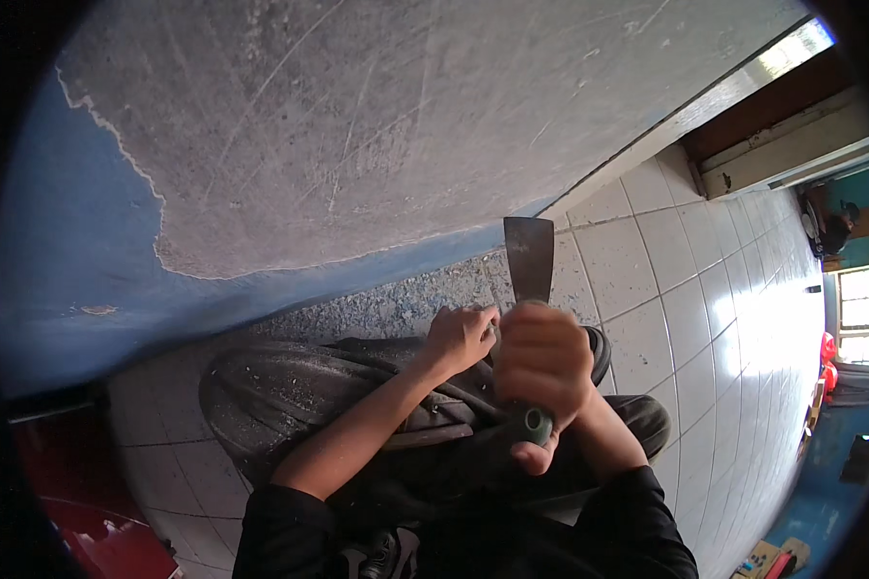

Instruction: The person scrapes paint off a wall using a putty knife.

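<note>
A putty knife [531, 257] with a broad metal blade and a green handle is upright in the fist of my right hand [543, 358], its blade pointing towards the wall side. Just left of it, my left hand [463, 336] has its fingers curled; a small pale part shows at the fingertips, and what it is cannot be told. Beyond both hands rises a wall whose blue paint [87, 246] ends in a ragged edge around a large bare grey patch [318, 137].
Blue and white paint flakes [384, 304] lie along the wall's foot on the white tiled floor [623, 253]. A glossy red object [101, 499] stands at the lower left. At the upper right is a door frame [775, 155]. Dust covers my trouser leg [282, 391].
</note>
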Demonstrator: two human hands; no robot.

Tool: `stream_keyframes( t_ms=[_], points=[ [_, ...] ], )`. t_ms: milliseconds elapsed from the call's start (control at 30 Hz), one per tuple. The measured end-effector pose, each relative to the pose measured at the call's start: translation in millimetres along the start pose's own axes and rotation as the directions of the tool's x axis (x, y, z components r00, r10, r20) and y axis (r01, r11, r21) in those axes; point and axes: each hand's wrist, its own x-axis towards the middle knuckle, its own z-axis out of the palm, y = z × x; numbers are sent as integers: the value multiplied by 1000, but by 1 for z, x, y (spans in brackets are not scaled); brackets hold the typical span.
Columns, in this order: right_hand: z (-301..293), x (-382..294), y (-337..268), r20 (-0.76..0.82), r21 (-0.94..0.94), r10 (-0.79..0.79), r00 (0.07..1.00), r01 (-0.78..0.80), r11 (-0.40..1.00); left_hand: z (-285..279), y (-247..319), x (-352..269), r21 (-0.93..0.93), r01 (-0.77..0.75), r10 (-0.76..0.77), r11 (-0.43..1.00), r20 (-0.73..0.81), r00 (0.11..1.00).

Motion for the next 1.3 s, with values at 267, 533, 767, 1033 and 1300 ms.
stream_keyframes(
  t_ms=[267,533,767,1033,1300],
  points=[
    [-5,0,-2,-53,-13,-3,999,2,1000,11,-3,1,0,-62,62,998,-20,998],
    [-8,-9,11,-76,-23,48,996,-50,998,12,-14,-3,46,-86,88,995,-40,995],
    [4,7,-11,-98,-12,-37,994,36,999,-15,12,0,-28,91,-87,995,134,987],
    [2,2,-5,-128,52,19,992,-13,999,7,-11,-3,48,-75,79,996,-92,993],
    [4,-20,29,-147,-66,128,981,-139,988,3,-8,4,-107,-53,47,993,-60,997]
  ],
)
